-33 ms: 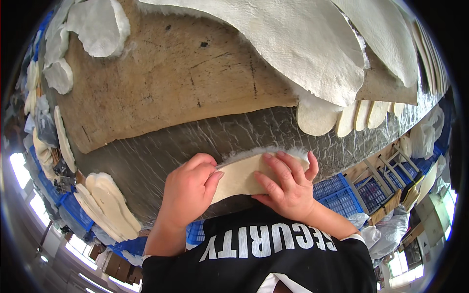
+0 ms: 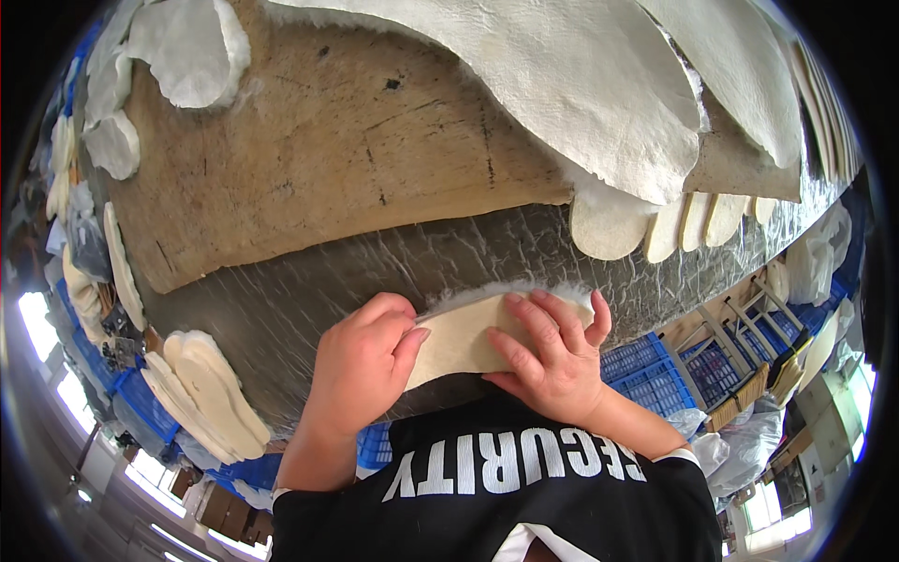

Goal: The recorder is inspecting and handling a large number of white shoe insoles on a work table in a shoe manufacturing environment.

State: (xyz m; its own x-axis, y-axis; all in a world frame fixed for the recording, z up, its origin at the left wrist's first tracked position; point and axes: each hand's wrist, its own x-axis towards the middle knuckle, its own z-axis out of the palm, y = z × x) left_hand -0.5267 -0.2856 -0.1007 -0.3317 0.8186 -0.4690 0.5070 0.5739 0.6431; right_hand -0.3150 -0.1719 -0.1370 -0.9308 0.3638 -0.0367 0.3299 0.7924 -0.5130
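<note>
A beige insole-shaped piece [image 2: 459, 339] with a white fleecy edge lies on the grey scored tabletop [image 2: 309, 290], close to my body. My left hand [image 2: 361, 367] is curled around its left end, fingers closed on it. My right hand [image 2: 552, 361] lies over its right half, with the fingers spread across the top and the thumb pressing on the near side. Whether my left hand also holds a thin tool, I cannot tell.
A large brown board [image 2: 328, 159] covers the far table, with a big white fleece sheet [image 2: 562, 84] draped over it. A row of cut insoles [image 2: 674, 225] lies to the right, and a stack of insoles [image 2: 211, 393] at the left edge. Blue crates [image 2: 655, 365] stand below.
</note>
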